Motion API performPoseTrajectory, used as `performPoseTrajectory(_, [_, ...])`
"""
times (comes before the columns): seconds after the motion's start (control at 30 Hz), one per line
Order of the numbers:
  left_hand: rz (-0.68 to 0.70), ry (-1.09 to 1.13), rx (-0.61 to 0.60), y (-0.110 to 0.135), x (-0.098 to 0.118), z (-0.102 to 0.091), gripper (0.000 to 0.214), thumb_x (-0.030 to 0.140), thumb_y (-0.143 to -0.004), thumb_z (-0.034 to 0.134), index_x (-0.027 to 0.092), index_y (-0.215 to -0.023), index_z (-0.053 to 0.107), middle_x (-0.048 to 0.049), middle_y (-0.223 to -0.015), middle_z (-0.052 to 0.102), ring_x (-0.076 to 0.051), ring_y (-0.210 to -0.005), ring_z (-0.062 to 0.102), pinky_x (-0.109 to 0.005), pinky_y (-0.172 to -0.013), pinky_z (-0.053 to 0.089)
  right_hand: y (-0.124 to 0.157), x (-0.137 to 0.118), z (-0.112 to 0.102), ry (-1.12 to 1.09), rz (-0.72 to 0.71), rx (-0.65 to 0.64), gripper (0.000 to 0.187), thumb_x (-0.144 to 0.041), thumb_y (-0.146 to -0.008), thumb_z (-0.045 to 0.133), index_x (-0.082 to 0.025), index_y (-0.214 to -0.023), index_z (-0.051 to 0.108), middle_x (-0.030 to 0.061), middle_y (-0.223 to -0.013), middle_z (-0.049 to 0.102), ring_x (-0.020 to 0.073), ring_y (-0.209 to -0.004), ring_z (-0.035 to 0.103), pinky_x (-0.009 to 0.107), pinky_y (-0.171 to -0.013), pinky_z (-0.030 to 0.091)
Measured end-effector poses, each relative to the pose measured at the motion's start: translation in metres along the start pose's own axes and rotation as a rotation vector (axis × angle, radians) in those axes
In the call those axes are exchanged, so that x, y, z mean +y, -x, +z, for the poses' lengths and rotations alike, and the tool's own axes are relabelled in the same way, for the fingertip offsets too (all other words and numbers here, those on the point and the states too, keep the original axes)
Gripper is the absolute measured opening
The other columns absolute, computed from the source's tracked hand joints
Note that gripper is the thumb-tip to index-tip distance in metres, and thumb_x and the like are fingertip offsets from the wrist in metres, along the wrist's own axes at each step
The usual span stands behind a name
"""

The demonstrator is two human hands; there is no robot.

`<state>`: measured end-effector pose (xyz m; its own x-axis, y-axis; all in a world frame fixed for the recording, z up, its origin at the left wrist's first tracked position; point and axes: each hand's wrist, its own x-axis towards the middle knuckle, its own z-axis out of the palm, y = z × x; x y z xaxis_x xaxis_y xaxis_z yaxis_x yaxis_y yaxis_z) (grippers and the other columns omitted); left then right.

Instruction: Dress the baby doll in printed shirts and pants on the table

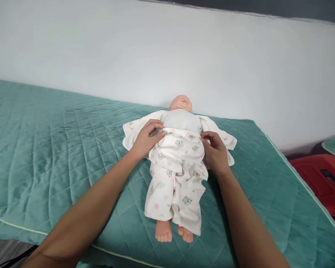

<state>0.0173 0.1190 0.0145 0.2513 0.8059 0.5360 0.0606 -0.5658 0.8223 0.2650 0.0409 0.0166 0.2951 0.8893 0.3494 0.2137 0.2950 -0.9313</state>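
Observation:
A baby doll (pixel 181 103) lies on its back, head toward the wall and bare feet toward me. It wears white baby pants (pixel 174 193) printed with green and pink animal figures. A white baby top (pixel 138 124) lies spread open beneath it, with a pale grey-white torso showing. My left hand (pixel 147 138) pinches the elastic waistband at the doll's left-of-picture side, thumb on the cloth. At the opposite side, my right hand (pixel 214 150) has its fingers closed on the waistband edge; its fingertips are partly hidden.
Under the doll is a green quilted cover (pixel 72 167) with pale piping along its edges. A white wall (pixel 100 48) rises behind it. To the right stands a red plastic object (pixel 321 178), below the bed's edge. Grey floor shows at the lower left.

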Motion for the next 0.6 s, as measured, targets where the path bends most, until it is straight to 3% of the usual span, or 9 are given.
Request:
performPoseTrajectory(0.17, [-0.125, -0.023, -0.108, -0.005, 0.013, -0.002, 0.012, 0.032, -0.084, 0.067, 0.021, -0.085, 0.064, -0.0067, -0.110, 0.062, -0.021, -0.107, 0.057, -0.033, -0.093, 0.046, -0.001, -0.005, 0.000, 0.021, 0.049, -0.128, 0.025, -0.043, -0.082, 0.071, -0.028, -0.101, 0.064, 0.0006, -0.101, 0.061, 0.0174, -0.086, 0.056, 0.031, -0.079, 0.048])
performPoseTrajectory(0.4, [-0.042, -0.118, -0.183, -0.007, 0.019, -0.005, 0.011, 0.030, -0.090, 0.059, 0.021, -0.084, 0.059, -0.0043, -0.094, 0.060, -0.020, -0.091, 0.056, -0.031, -0.083, 0.044, -0.005, -0.005, -0.002, 0.027, 0.136, -0.246, 0.033, -0.043, -0.076, 0.077, -0.028, -0.091, 0.052, -0.0039, -0.079, 0.047, 0.0137, -0.067, 0.042, 0.026, -0.060, 0.039])
performPoseTrajectory(0.47, [-0.054, -0.153, -0.200, -0.006, 0.020, -0.005, 0.013, 0.031, -0.092, 0.056, 0.021, -0.085, 0.058, -0.0034, -0.092, 0.059, -0.019, -0.087, 0.055, -0.030, -0.080, 0.043, -0.008, -0.006, -0.003, 0.092, 0.083, -0.282, 0.031, -0.043, -0.079, 0.075, -0.027, -0.086, 0.050, -0.0030, -0.081, 0.045, 0.0145, -0.070, 0.042, 0.027, -0.063, 0.040])
performPoseTrajectory(0.6, [-0.113, -0.219, -0.212, -0.008, 0.021, -0.005, 0.013, 0.033, -0.095, 0.050, 0.022, -0.090, 0.054, -0.0010, -0.089, 0.060, -0.018, -0.083, 0.054, -0.030, -0.075, 0.040, -0.010, -0.010, -0.001, 0.244, -0.202, -0.284, 0.025, -0.039, -0.084, 0.071, -0.025, -0.077, 0.052, 0.0018, -0.097, 0.050, 0.0202, -0.097, 0.050, 0.034, -0.087, 0.042])
